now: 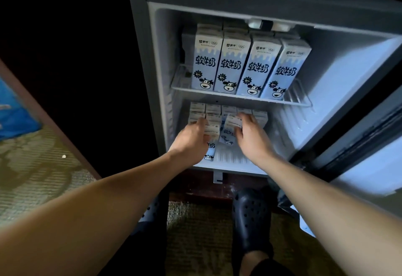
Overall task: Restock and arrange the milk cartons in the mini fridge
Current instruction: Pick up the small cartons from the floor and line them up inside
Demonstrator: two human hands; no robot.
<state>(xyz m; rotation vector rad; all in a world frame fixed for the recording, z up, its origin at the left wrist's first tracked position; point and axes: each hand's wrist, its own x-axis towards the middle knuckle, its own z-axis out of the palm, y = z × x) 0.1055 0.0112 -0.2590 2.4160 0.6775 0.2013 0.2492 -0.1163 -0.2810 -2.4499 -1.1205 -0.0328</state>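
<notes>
The mini fridge [339,84] stands open in front of me. Its wire shelf [298,99] carries a row of several upright blue-and-white milk cartons [230,64], with more behind them. On the fridge floor stand several more cartons [213,110] seen from above. My left hand [191,140] grips a carton [210,152] at the front of this group. My right hand [252,136] holds a tilted carton [230,125] just right of it, thumb on its top.
The fridge door [369,167] hangs open at the right. Free floor space inside the fridge lies to the right of the lower cartons. My dark clog shoes [250,217] stand on patterned carpet [32,177]. A blue item [13,114] lies at far left.
</notes>
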